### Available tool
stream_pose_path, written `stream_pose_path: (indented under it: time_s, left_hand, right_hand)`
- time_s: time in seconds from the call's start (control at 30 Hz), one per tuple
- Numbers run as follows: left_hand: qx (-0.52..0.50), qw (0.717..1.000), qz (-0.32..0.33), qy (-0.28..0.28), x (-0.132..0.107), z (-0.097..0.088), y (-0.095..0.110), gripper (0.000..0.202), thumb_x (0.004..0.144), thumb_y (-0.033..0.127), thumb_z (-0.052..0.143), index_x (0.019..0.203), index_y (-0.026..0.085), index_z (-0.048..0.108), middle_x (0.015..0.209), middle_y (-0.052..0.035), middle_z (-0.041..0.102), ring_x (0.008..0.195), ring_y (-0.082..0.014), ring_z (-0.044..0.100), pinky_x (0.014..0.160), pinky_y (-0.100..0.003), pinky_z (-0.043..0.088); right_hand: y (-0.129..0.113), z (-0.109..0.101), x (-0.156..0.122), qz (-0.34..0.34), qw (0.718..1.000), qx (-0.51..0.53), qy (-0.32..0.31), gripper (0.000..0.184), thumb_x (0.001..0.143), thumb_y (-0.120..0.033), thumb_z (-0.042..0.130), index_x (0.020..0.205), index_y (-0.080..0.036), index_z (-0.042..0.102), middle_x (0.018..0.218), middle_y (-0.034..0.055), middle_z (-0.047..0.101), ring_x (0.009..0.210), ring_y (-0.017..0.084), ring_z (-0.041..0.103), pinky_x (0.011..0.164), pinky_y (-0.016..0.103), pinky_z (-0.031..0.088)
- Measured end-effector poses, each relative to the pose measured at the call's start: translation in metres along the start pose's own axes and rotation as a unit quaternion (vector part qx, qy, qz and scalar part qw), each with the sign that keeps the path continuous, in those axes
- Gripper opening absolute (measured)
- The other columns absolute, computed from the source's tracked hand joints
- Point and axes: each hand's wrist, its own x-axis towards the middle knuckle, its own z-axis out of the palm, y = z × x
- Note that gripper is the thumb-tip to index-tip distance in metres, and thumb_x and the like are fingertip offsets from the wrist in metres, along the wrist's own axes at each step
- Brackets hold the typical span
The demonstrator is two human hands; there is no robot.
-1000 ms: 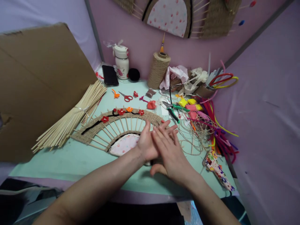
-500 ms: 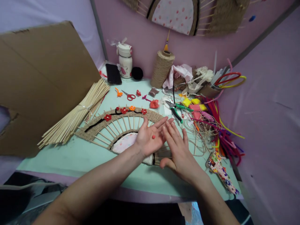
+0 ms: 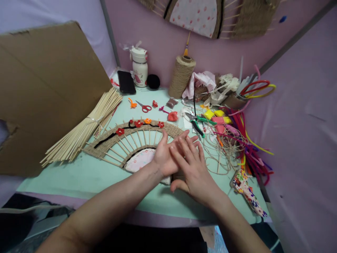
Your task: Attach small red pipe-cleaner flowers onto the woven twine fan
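Here, I am laying my right grip [image 3: 194,170] across my upturned left grip [image 3: 166,159], fingers stretched out and both unclenched; my palms are hiding what is between them, so I cannot tell whether I am grasping anything. Beneath them, the fan [image 3: 140,160] is lying flat on the tabletop [image 3: 86,184], its right part partly covered. Left of the fan, a bundle of sticks [image 3: 83,130] is lying; behind it, scissors [image 3: 146,108] are resting and a spool of twine [image 3: 182,78] is standing; right of it, a glue gun [image 3: 248,193] is lying.

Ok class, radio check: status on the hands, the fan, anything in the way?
Left hand palm up, right hand over it. Fan flat on table, partly hidden behind them.
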Motion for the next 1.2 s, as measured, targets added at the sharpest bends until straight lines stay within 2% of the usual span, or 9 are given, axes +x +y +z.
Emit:
stream_pose_path:
  time_s: [0.23, 0.33, 0.4, 0.47, 0.53, 0.6, 0.9, 1.07, 1.2]
  left_hand:
    - [0.003, 1.0, 0.02, -0.004, 0.001, 0.003, 0.001, 0.081, 0.089, 0.072, 0.024, 0.143, 0.014, 0.044, 0.137, -0.0193, 0.056, 0.126, -0.0311, 0.054, 0.106, -0.046, 0.039]
    - [-0.004, 1.0, 0.018, 0.011, 0.003, 0.005, -0.002, 0.081, 0.091, 0.068, 0.024, 0.142, 0.009, 0.044, 0.136, -0.0211, 0.057, 0.123, -0.0288, 0.057, 0.102, -0.04, 0.044]
    - [-0.004, 1.0, 0.023, 0.015, 0.004, 0.005, -0.003, 0.079, 0.092, 0.066, 0.024, 0.141, 0.008, 0.045, 0.136, -0.0214, 0.057, 0.12, -0.027, 0.059, 0.097, -0.035, 0.047]
    - [-0.001, 1.0, 0.02, 0.007, 0.005, 0.005, -0.002, 0.079, 0.092, 0.067, 0.024, 0.14, 0.008, 0.046, 0.136, -0.0214, 0.057, 0.12, -0.0273, 0.059, 0.093, -0.035, 0.049]
    - [0.009, 1.0, 0.018, -0.002, 0.005, 0.003, -0.001, 0.08, 0.091, 0.068, 0.023, 0.139, 0.009, 0.046, 0.136, -0.0217, 0.056, 0.121, -0.0287, 0.058, 0.095, -0.037, 0.049]
    - [0.024, 0.999, 0.027, 0.002, 0.005, 0.002, -0.002, 0.081, 0.09, 0.07, 0.024, 0.139, 0.009, 0.046, 0.136, -0.0223, 0.056, 0.124, -0.0298, 0.056, 0.1, -0.039, 0.046]
    - [0.071, 0.994, 0.049, 0.061, -0.002, 0.005, 0.002, 0.073, 0.09, 0.068, 0.029, 0.13, 0.011, 0.052, 0.121, -0.0205, 0.064, 0.121, -0.0292, 0.059, 0.109, -0.042, 0.039]
    - [0.091, 0.992, 0.054, 0.066, -0.003, 0.008, 0.007, 0.068, 0.091, 0.066, 0.032, 0.123, 0.012, 0.056, 0.114, -0.0186, 0.065, 0.118, -0.0285, 0.06, 0.108, -0.042, 0.04]
    - [0.12, 0.988, 0.075, 0.059, -0.007, 0.004, 0.014, 0.065, 0.09, 0.065, 0.034, 0.118, 0.012, 0.059, 0.112, -0.0175, 0.066, 0.114, -0.0275, 0.061, 0.104, -0.039, 0.043]
  right_hand:
    - [0.005, -0.005, 0.001, 0.015, 0.999, 0.026, 0.015, 0.092, 0.083, -0.079, 0.021, 0.153, -0.02, 0.026, 0.161, 0.0163, 0.018, 0.149, 0.036, 0.01, 0.114, 0.064, 0.013]
    - [0.011, -0.012, 0.005, 0.023, 0.996, 0.066, 0.059, 0.078, 0.092, -0.068, 0.017, 0.152, -0.019, 0.027, 0.158, 0.0146, 0.027, 0.147, 0.03, 0.021, 0.116, 0.058, 0.013]
    - [0.012, -0.015, 0.007, 0.052, 0.988, 0.086, 0.114, 0.063, 0.098, -0.056, 0.026, 0.148, -0.018, 0.035, 0.15, 0.0144, 0.04, 0.139, 0.028, 0.035, 0.115, 0.053, 0.02]
    - [0.01, -0.016, 0.01, 0.083, 0.98, 0.1, 0.153, 0.045, 0.1, -0.043, 0.037, 0.136, -0.02, 0.053, 0.133, 0.0119, 0.057, 0.124, 0.025, 0.049, 0.105, 0.046, 0.032]
    - [0.006, -0.014, 0.014, 0.108, 0.975, 0.11, 0.158, 0.031, 0.098, -0.036, 0.046, 0.117, -0.023, 0.066, 0.113, 0.0084, 0.065, 0.107, 0.024, 0.055, 0.092, 0.041, 0.038]
    - [-0.001, -0.01, 0.018, 0.117, 0.975, 0.123, 0.147, 0.024, 0.095, -0.035, 0.053, 0.107, -0.024, 0.07, 0.1, 0.0061, 0.066, 0.097, 0.023, 0.055, 0.083, 0.039, 0.038]
    - [-0.011, 0.002, 0.02, 0.161, 0.938, 0.254, 0.169, 0.008, 0.09, -0.021, 0.062, 0.094, -0.023, 0.068, 0.092, 0.0016, 0.07, 0.093, 0.019, 0.058, 0.083, 0.038, 0.038]
    - [-0.014, 0.002, 0.026, 0.143, 0.943, 0.261, 0.151, 0.009, 0.088, -0.019, 0.065, 0.095, -0.023, 0.069, 0.093, 0.0019, 0.07, 0.093, 0.02, 0.059, 0.084, 0.038, 0.041]
    - [-0.007, 0.001, 0.026, 0.152, 0.917, 0.314, 0.193, 0.011, 0.089, -0.017, 0.062, 0.097, -0.022, 0.068, 0.094, 0.0031, 0.069, 0.092, 0.018, 0.061, 0.084, 0.035, 0.047]
